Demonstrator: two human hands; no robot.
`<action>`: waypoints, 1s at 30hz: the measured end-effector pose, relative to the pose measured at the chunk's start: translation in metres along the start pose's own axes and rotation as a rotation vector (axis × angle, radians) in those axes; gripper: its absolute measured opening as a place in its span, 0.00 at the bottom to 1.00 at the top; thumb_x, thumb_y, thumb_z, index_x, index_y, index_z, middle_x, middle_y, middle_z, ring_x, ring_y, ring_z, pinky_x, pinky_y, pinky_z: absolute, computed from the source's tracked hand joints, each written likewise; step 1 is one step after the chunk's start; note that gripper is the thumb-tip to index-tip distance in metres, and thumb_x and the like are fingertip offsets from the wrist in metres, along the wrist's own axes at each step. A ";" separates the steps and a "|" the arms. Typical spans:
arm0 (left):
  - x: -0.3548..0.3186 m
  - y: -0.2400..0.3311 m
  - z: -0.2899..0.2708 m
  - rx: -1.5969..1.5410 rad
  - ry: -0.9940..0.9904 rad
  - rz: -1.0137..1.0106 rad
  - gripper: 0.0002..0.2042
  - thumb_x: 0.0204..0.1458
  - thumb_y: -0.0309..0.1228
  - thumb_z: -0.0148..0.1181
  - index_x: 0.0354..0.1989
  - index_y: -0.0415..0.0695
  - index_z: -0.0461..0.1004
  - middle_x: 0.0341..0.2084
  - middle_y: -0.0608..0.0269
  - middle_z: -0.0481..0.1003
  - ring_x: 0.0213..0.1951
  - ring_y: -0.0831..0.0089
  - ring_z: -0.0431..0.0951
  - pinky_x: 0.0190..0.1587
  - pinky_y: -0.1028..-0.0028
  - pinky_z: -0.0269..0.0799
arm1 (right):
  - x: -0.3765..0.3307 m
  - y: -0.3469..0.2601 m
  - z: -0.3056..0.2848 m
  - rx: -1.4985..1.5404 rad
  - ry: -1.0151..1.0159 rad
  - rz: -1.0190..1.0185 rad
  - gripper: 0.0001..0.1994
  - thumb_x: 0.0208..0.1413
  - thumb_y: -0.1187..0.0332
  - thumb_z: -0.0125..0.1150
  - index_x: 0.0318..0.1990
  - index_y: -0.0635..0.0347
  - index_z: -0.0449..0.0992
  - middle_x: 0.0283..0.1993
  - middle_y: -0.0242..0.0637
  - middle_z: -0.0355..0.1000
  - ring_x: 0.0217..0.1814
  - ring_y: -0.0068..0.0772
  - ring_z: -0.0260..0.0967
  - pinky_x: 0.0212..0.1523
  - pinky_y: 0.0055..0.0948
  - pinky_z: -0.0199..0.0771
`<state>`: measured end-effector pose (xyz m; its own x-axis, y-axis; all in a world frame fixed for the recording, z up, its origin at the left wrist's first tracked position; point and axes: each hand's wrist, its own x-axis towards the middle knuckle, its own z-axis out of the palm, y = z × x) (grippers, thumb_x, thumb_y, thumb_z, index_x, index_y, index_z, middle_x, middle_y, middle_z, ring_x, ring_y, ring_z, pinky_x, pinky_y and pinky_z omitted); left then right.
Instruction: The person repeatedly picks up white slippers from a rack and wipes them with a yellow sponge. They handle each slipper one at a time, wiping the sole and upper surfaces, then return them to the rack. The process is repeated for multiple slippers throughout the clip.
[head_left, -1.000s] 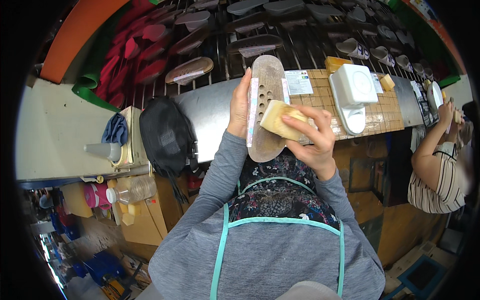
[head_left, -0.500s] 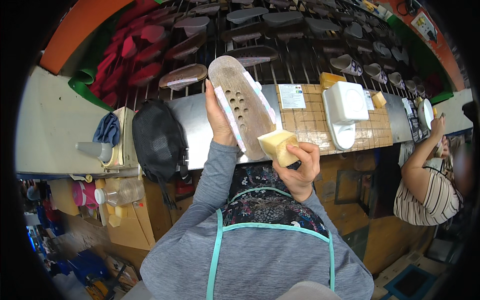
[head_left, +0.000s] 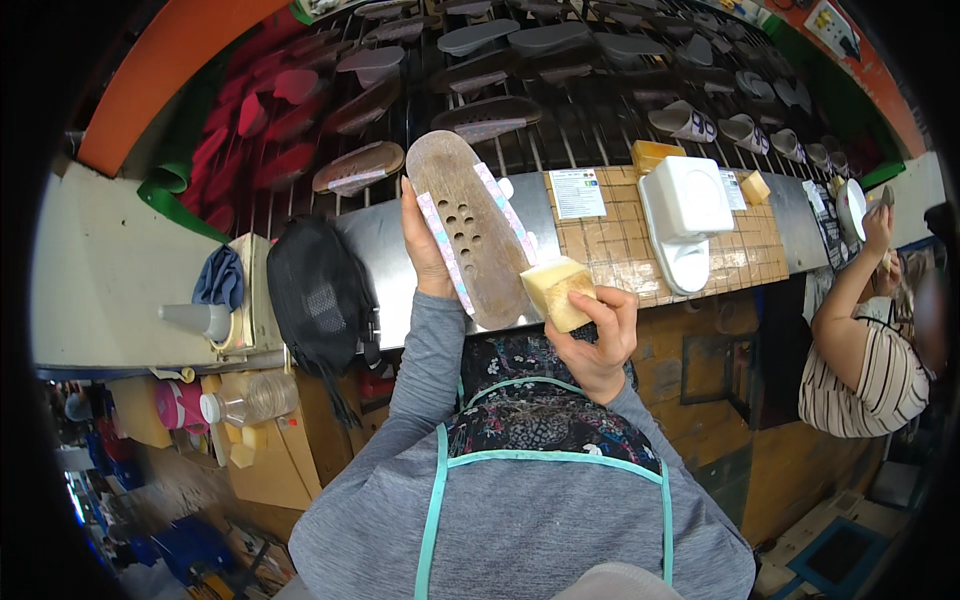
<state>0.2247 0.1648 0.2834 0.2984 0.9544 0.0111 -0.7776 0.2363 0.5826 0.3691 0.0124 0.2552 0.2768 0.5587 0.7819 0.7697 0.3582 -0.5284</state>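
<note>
My left hand (head_left: 427, 258) grips the left side of a shoe sole (head_left: 450, 175), held upright over the table's front edge. The sole is brown and speckled, with several round holes in its middle and pastel patterned strips along both long sides. Between the thumb and fingers of my right hand (head_left: 602, 345) is a yellow sponge block (head_left: 557, 294), pale on top and browner on its near face. The sponge is beside the sole's lower right edge; whether they touch I cannot tell.
Rows of soles (head_left: 475, 37) lie on a conveyor of metal rods (head_left: 575, 145) beyond the table. A white dispenser (head_left: 690, 210) stands on taped cardboard (head_left: 620, 245) to the right. A black mesh bag (head_left: 318, 285) sits left. A co-worker in a striped top (head_left: 865, 385) works far right.
The sole has shifted slightly left and down and turned a little in my left hand. The sponge stays near its lower right edge. Soles on the conveyor appear slightly further left.
</note>
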 end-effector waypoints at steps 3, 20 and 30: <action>0.001 -0.001 -0.001 0.026 0.024 0.000 0.37 0.57 0.63 0.35 0.58 0.41 0.65 0.43 0.51 0.76 0.40 0.60 0.82 0.41 0.63 0.84 | 0.000 0.001 0.001 -0.020 0.019 0.008 0.27 0.25 0.73 0.75 0.42 0.51 0.77 0.39 0.34 0.67 0.39 0.38 0.64 0.37 0.33 0.67; -0.003 -0.055 0.023 0.322 -0.011 -0.110 0.20 0.62 0.45 0.51 0.39 0.39 0.79 0.29 0.65 0.79 0.26 0.81 0.76 0.29 0.80 0.72 | 0.054 0.022 -0.002 -0.079 0.108 -0.088 0.26 0.28 0.71 0.74 0.44 0.49 0.78 0.42 0.36 0.71 0.43 0.37 0.66 0.46 0.36 0.61; 0.113 -0.044 0.030 0.199 0.204 0.154 0.26 0.62 0.53 0.46 0.46 0.39 0.73 0.40 0.62 0.76 0.41 0.74 0.77 0.43 0.72 0.74 | -0.017 0.026 -0.032 0.085 -0.074 0.099 0.22 0.28 0.71 0.72 0.40 0.54 0.80 0.40 0.37 0.70 0.41 0.39 0.68 0.43 0.35 0.66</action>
<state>0.3090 0.2569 0.2831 0.0525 0.9978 -0.0399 -0.6759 0.0649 0.7342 0.4026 -0.0121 0.2386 0.3033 0.6468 0.6998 0.6886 0.3588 -0.6301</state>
